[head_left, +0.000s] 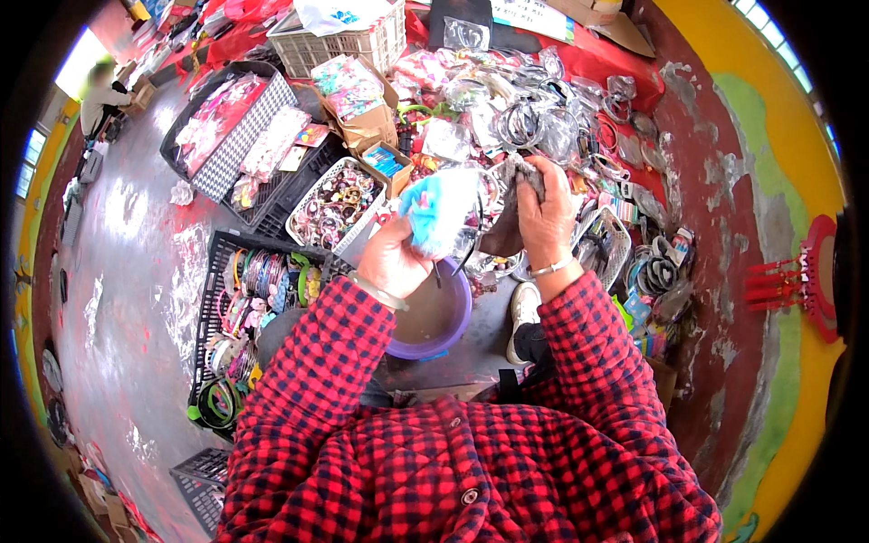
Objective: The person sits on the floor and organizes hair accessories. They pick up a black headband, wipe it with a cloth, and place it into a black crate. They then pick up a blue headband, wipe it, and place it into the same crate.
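Observation:
My left hand (396, 260) is closed on a headband with a fluffy blue-and-white top (433, 213). Thin dark band ends hang below it; the white part is washed out by glare. Level with it, my right hand (549, 217) grips a grey-brown cloth (503, 233), which droops from the fingers on the side toward the headband. Below both hands stands a purple basin (460, 319) holding murky water. The hands are above its far side, and the left wrist covers part of its rim.
A black crate (206, 335) of headbands and bangles is on the left. Beyond it stand a white basket (299, 210) of small hair ties and a houndstooth box (231, 154). Bagged accessories (520, 122) are heaped ahead. A person (101, 100) sits far left.

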Demonstrator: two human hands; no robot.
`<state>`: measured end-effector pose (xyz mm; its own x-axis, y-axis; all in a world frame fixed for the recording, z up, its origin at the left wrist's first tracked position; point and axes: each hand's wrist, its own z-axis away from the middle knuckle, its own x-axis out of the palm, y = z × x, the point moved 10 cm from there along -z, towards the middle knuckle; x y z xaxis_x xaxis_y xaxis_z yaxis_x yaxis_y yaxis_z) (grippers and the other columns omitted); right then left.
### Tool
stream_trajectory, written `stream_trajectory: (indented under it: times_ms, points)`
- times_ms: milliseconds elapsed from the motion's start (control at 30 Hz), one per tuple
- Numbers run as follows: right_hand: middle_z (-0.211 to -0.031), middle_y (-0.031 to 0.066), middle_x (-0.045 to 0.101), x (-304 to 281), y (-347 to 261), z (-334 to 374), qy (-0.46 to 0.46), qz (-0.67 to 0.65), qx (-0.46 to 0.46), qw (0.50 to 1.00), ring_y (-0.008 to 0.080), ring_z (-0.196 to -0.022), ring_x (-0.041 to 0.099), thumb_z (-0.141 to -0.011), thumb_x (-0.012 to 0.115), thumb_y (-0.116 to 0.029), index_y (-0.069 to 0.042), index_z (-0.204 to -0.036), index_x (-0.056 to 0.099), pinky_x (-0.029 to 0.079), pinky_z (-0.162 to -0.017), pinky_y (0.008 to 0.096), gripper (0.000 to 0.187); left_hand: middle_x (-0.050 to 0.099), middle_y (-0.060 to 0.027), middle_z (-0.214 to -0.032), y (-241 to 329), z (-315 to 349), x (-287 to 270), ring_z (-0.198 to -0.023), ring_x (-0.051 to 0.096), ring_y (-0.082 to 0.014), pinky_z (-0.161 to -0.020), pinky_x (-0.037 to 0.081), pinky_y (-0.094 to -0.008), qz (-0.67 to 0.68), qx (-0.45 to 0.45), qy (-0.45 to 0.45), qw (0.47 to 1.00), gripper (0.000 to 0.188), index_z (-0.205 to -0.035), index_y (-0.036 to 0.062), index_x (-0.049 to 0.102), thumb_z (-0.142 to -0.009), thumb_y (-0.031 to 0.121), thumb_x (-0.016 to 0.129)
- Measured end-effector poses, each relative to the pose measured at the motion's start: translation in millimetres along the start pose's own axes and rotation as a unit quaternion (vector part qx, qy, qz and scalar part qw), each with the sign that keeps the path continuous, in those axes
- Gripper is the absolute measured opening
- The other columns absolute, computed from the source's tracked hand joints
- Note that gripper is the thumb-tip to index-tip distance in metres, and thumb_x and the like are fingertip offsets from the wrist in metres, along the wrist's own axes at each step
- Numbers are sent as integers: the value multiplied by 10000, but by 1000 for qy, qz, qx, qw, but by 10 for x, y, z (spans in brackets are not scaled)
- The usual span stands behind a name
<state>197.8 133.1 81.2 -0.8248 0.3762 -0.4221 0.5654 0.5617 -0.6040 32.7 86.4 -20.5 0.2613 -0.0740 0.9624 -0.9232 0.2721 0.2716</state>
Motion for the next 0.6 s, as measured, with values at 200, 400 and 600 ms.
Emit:
stream_trajectory:
  times_ms: [200,400,600]
  points:
    - [-924,48,554,236,-1065,460,-171,-60,-267,946,259,-803,560,-620,615,-32,-138,-959,598,494,-643,352,356,562,-85,-1082,-162,-36,-207,-988,549,-204,-840,451,-363,-6,-50,95,994,294,-1164,37,465,-891,146,457]
    - [-885,42,564,334,-703,345,-148,20,-220,964,251,-800,576,-654,593,-59,-169,-903,619,494,-611,350,274,539,-113,-1125,59,-69,-135,-1026,518,-242,-850,440,-420,-19,40,89,995,354,-1181,32,458,-869,180,536]
    - [-910,114,596,137,408,13,-75,-32,69,994,275,-861,579,-743,606,-46,-68,-968,596,452,-772,322,227,543,-75,-1117,256,-44,-150,-935,562,-225,-730,484,-395,-164,84,114,976,356,-1194,64,464,-863,158,556]
